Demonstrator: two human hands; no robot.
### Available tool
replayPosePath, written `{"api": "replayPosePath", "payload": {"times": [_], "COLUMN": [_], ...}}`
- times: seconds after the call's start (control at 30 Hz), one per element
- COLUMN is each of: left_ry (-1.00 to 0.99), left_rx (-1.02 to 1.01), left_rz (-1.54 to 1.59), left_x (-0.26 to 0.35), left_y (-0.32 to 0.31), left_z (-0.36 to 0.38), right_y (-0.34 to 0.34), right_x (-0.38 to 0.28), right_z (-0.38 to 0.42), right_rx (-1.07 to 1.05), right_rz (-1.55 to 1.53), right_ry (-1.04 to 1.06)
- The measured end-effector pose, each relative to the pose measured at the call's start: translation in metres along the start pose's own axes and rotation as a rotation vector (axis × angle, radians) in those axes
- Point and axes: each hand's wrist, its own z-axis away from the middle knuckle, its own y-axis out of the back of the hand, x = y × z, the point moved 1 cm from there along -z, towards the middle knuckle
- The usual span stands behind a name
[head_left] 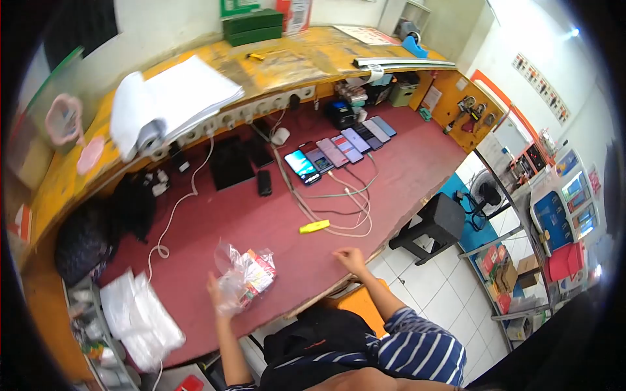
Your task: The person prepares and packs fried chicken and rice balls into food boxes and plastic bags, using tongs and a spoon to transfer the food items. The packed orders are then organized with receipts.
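Observation:
A clear plastic bag [231, 287] with red, white and yellow printed packets [259, 272] inside lies at the near side of the red tabletop. My left hand [216, 294] grips the bag's left side, its fingers partly covered by the crumpled film. To the right of the bag, apart from it, my right hand [352, 260] hovers over the table's front edge with its fingers curled together; nothing shows in them. A yellow highlighter-like object [314, 227] lies beyond, between the two hands.
Several phones [334, 152] lie in a row at the back, with charging cables [352, 195] looping toward me. A black tablet-like slab [231, 163] and a small black device [264, 183] lie left of them. White plastic bags [140, 316] sit at left. A black stool [430, 225] stands at right.

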Motion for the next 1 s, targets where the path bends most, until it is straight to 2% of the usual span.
{"api": "replayPosePath", "payload": {"times": [0.07, 0.1, 0.17, 0.23, 0.27, 0.4, 0.5, 0.57, 0.6, 0.63, 0.67, 0.7, 0.73, 0.77, 0.83, 0.87, 0.93, 1.0], "left_ry": [-0.557, -0.556, -0.739, -0.717, -0.767, -0.65, -0.898, -1.123, -1.185, -1.066, -1.108, -0.975, -0.841, -0.841, -0.812, -0.844, -0.736, -0.675], "left_rx": [0.037, 0.019, -0.241, -0.433, -0.517, -0.74, -0.921, -0.895, -0.873, -0.82, -0.738, -0.753, -0.759, -0.74, -0.557, -0.631, -0.624, -0.562], "left_rz": [-0.888, -0.899, -0.641, -0.578, -0.676, -0.769, -0.761, -0.796, -0.751, -0.722, -0.66, -0.589, -0.512, -0.507, -0.522, -0.42, -0.422, -0.51], "left_x": [0.064, 0.086, 0.122, 0.129, 0.132, 0.092, 0.083, 0.07, 0.064, 0.062, 0.058, 0.054, 0.051, 0.052, 0.051, 0.031, 0.008, -0.037], "left_y": [-0.045, -0.07, -0.125, -0.181, -0.216, -0.339, -0.449, -0.52, -0.554, -0.581, -0.606, -0.626, -0.638, -0.638, -0.624, -0.605, -0.546, -0.467], "left_z": [0.003, -0.007, -0.033, -0.067, -0.076, -0.131, -0.147, -0.165, -0.175, -0.176, -0.179, -0.182, -0.184, -0.18, -0.166, -0.18, -0.16, -0.132], "right_y": [0.05, 0.067, 0.084, 0.082, 0.078, 0.063, 0.054, 0.059, 0.067, 0.078, 0.088, 0.096, 0.103, 0.11, 0.12, 0.127, 0.135, 0.132], "right_x": [0.024, 0.04, 0.064, 0.074, 0.076, 0.084, 0.085, 0.087, 0.083, 0.076, 0.073, 0.076, 0.077, 0.076, 0.091, 0.094, 0.093, 0.101], "right_z": [0.002, 0.005, 0.018, 0.036, 0.044, 0.057, 0.028, 0.005, -0.005, -0.018, -0.031, -0.038, -0.044, -0.05, -0.053, -0.052, -0.064, -0.076], "right_rx": [0.165, 0.225, 0.328, 0.381, 0.388, 0.429, 0.392, 0.41, 0.39, 0.35, 0.314, 0.3, 0.289, 0.313, 0.309, 0.273, 0.229, 0.188], "right_rz": [0.012, -0.001, -0.051, -0.094, -0.105, -0.191, -0.281, -0.525, -0.528, -0.543, -0.556, -0.534, -0.527, -0.499, -0.464, -0.456, -0.342, -0.366], "right_ry": [-0.136, -0.174, -0.254, -0.316, -0.361, -0.48, -0.496, -0.453, -0.468, -0.484, -0.487, -0.47, -0.468, -0.438, -0.382, -0.395, -0.342, -0.283]}}
